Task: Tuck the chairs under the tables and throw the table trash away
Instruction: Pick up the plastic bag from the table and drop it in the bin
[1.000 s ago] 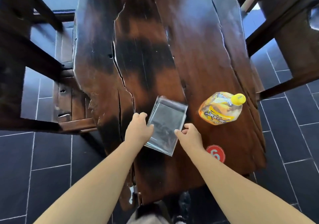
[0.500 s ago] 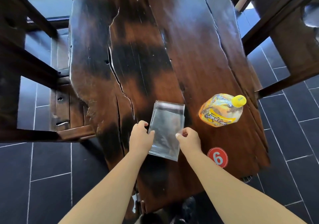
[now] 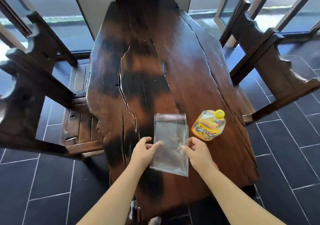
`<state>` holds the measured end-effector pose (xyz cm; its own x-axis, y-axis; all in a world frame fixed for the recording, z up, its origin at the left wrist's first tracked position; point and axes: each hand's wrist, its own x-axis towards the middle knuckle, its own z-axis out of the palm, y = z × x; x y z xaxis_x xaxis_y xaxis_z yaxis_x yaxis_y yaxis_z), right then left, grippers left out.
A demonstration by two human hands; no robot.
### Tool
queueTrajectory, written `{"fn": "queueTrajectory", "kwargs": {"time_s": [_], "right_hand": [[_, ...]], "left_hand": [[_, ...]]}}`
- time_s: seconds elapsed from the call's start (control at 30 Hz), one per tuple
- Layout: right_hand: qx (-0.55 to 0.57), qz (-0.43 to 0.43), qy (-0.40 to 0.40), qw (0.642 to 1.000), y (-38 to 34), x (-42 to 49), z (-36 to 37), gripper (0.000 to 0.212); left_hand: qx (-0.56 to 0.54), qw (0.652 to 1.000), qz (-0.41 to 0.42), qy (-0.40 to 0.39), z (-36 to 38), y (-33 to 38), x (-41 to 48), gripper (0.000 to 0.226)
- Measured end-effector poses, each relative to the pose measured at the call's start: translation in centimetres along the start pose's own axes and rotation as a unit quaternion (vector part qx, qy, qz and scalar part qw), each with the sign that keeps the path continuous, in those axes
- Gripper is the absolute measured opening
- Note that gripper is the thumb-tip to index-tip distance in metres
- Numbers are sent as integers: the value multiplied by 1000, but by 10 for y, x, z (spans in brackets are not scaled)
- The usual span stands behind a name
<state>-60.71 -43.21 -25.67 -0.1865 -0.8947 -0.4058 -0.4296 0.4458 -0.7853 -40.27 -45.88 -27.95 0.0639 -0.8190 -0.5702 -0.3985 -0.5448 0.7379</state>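
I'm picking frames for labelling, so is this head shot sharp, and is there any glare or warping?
Head view: hands and clear bags fairly sharp; daylight sheen washes the table's far right; wide-angle lens splays the chairs outward; bottle readable.

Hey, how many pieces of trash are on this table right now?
2. A stack of clear plastic bags lies at the near end between both hands; a yellow-capped bottle stands just right of it. The right wrist may hide something.

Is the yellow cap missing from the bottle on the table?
No, the yellow cap sits on the bottle, which stands on the table beside the clear plastic bag.
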Motion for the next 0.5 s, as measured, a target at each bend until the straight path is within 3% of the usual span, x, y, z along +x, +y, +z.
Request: {"fn": "queueTrajectory", "kwargs": {"time_s": [0.17,0.3,0.37,0.5], "right_hand": [[71,-16,9,997,-8,-30,-29,11],[102,-45,21,994,-17,-58,-52,5],[115,-43,28,992,-19,-70,-63,12],[129,-47,36,990,-19,-87,-82,14]], "left_hand": [[-26,999,28,-37,0,15,-32,48],[-146,986,9,-78,7,30,-65,27],[-178,979,15,-93,11,37,-80,22],[-152,981,72,-98,17,47,-104,23]]}}
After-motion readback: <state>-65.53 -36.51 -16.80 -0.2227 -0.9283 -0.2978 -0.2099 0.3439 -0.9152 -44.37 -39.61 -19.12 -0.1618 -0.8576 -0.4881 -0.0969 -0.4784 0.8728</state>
